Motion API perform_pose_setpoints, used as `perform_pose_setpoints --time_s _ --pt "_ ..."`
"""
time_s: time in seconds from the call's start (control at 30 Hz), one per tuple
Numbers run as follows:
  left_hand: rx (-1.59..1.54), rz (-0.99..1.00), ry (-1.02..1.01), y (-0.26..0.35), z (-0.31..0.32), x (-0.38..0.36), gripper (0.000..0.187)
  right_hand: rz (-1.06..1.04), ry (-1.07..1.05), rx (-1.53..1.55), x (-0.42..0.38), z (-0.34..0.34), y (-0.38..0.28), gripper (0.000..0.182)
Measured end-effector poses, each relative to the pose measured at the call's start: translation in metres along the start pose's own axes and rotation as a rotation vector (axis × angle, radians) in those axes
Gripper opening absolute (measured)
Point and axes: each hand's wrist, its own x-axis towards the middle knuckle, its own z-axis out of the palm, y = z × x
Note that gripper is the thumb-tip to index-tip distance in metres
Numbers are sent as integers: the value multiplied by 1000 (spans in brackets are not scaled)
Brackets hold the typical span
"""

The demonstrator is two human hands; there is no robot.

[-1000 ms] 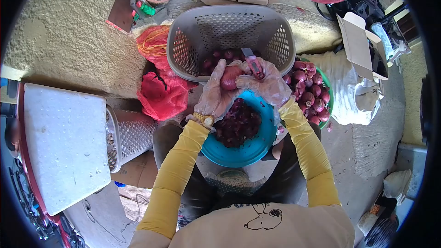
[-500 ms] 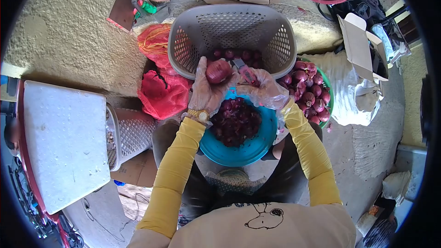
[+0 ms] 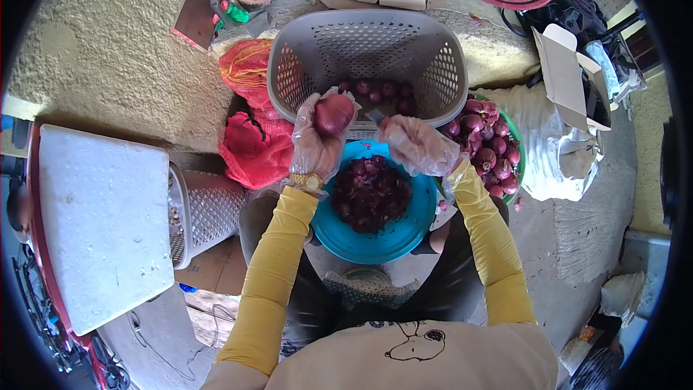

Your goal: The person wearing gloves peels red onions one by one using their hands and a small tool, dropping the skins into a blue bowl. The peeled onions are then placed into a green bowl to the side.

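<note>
My left hand, in a clear plastic glove, cradles a red onion in its upturned palm and fingers. My right hand, gloved too, is closed around a small cutter, whose grey end points up and left, apart from the onion. The cutter's pink handle is mostly hidden by the fingers. Below both hands, a turquoise basin holds dark red onion skins and pieces. Just beyond the hands stands a grey-brown perforated basket with several red onions at its bottom.
Right of my hands, a green basin is heaped with red onions. A red mesh sack lies to the left. Further left are a second perforated basket and a white foam lid. An open cardboard box stands at right.
My hands have moved apart. The right hand has drawn the cutter away from the onion and turned over, while the left hand has shifted slightly left, still holding the onion.
</note>
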Motion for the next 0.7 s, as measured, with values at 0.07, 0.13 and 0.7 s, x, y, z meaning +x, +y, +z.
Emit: perform_pose_setpoints --time_s 0.07,0.13,0.7 --pt "-66 -36 -17 1 0 1 48 28 43 162 1 0 -1 33" --pt "-83 -152 -38 -2 5 0 46 -67 99 267 1 3 -10 31" --pt "166 -37 -38 -27 -6 -2 28 -20 464 -843 8 8 -12 66"
